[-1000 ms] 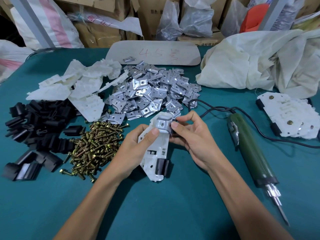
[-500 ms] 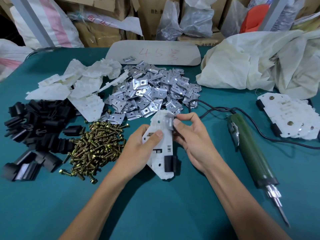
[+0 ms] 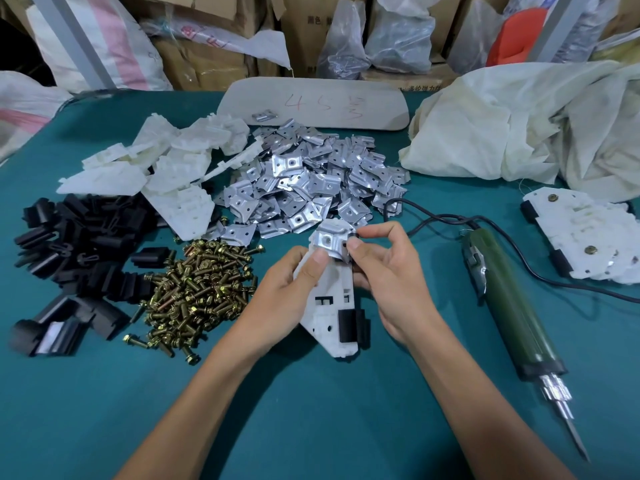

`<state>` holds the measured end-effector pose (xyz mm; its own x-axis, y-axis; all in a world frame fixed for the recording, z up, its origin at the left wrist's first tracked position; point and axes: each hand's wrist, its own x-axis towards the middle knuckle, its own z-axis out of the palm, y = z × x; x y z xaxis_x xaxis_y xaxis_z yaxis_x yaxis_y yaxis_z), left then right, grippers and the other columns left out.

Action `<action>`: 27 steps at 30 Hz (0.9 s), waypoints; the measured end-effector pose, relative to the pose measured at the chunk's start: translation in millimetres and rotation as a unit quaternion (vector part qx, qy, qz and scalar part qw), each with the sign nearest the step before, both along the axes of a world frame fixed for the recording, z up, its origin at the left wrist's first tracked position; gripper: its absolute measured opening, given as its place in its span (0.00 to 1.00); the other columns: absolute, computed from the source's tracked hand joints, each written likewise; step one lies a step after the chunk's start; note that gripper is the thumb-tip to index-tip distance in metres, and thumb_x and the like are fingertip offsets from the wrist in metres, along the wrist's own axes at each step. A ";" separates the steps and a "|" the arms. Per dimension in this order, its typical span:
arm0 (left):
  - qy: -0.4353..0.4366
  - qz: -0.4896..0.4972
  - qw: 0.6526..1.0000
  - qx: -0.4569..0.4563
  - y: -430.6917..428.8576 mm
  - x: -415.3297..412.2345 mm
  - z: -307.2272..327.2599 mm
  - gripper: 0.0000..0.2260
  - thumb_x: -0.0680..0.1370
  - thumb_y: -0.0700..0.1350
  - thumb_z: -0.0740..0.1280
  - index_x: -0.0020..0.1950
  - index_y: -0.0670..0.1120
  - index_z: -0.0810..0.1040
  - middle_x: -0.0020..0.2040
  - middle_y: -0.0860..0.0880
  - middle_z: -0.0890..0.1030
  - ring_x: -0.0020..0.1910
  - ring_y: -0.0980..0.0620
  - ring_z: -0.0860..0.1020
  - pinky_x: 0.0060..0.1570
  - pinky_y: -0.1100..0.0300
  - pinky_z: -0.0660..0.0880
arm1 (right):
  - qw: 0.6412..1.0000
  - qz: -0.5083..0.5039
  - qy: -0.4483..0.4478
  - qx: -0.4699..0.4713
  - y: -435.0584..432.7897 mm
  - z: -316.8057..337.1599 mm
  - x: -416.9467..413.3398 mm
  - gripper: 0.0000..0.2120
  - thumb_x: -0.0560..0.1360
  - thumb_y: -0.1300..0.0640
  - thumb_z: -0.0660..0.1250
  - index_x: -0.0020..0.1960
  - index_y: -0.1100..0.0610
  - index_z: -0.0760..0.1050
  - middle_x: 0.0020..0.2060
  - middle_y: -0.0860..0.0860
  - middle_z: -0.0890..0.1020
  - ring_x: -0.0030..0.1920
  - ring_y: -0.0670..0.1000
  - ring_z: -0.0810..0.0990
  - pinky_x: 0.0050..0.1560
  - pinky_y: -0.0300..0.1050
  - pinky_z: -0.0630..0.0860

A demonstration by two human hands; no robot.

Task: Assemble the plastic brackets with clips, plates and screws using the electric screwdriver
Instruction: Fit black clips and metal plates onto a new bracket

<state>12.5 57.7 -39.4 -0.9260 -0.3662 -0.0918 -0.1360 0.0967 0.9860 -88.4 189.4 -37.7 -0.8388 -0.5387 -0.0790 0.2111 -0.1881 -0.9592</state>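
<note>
My left hand [image 3: 284, 292] grips a white plastic bracket [image 3: 332, 306] at the table's middle, thumb on its upper face. A black clip [image 3: 351, 325] sits on the bracket's lower right edge. A metal plate [image 3: 327, 239] lies on the bracket's top end, and my right hand [image 3: 388, 271] pinches that plate's right edge between thumb and forefinger. The green electric screwdriver [image 3: 512, 306] lies untouched to the right, bit pointing toward me. Loose stock lies to the left: brass screws [image 3: 197, 292], black clips [image 3: 76, 251], white brackets [image 3: 166, 178] and metal plates [image 3: 311, 181].
Finished brackets [image 3: 585, 237] are stacked at the right edge, with the screwdriver's black cord [image 3: 440, 220] running past them. A crumpled white cloth [image 3: 519, 123] and a beige board [image 3: 311, 105] lie at the back. Boxes and bags stand behind the green table [image 3: 311, 410].
The bracket has been turned slightly and shifted right. The metal plate is seated on its top end again after being partly hidden half a second ago. The screwdriver has not moved.
</note>
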 end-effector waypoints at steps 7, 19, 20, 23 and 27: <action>0.018 -0.017 1.000 -0.003 -3.1 1.2 -0.1 0.20 0.83 0.60 0.56 0.59 0.47 0.78 0.55 0.50 0.82 0.50 0.66 0.76 0.49 0.77 0.70 | 1.000 0.012 0.000 -0.024 1.7 2.5 1.0 0.07 0.81 0.60 0.69 0.55 0.55 0.71 0.44 0.58 0.88 0.40 0.53 0.87 0.38 0.42 0.81; 0.009 -0.026 1.000 0.000 -4.1 2.3 6.2 0.26 0.80 0.63 0.61 0.57 0.38 0.73 0.51 0.35 0.76 0.47 0.49 0.73 0.52 0.47 0.71 | 0.999 0.036 0.019 -0.016 2.8 2.8 -1.4 0.10 0.82 0.65 0.63 0.55 0.51 0.77 0.42 0.57 0.87 0.40 0.54 0.86 0.40 0.47 0.83; 0.011 -0.024 1.000 0.002 -4.4 1.8 5.2 0.26 0.80 0.63 0.61 0.56 0.38 0.73 0.49 0.35 0.76 0.47 0.49 0.73 0.51 0.49 0.70 | 0.999 0.036 0.015 -0.018 2.7 3.4 -1.5 0.10 0.82 0.66 0.63 0.55 0.52 0.77 0.41 0.56 0.87 0.40 0.53 0.86 0.40 0.46 0.82; 0.018 -0.022 1.000 -0.014 -4.4 1.2 3.5 0.21 0.83 0.61 0.59 0.52 0.41 0.74 0.45 0.38 0.74 0.45 0.51 0.72 0.49 0.52 0.69 | 0.999 0.043 0.011 -0.018 2.3 4.1 -0.9 0.08 0.83 0.65 0.64 0.57 0.54 0.75 0.43 0.58 0.87 0.40 0.54 0.86 0.40 0.45 0.82; 0.030 -0.013 0.998 -0.057 -1.8 2.3 4.7 0.20 0.85 0.57 0.55 0.53 0.43 0.76 0.50 0.39 0.77 0.47 0.45 0.76 0.51 0.54 0.73 | 0.998 0.050 0.017 -0.022 2.1 4.2 1.2 0.07 0.83 0.63 0.65 0.59 0.54 0.75 0.47 0.61 0.87 0.44 0.56 0.87 0.43 0.47 0.83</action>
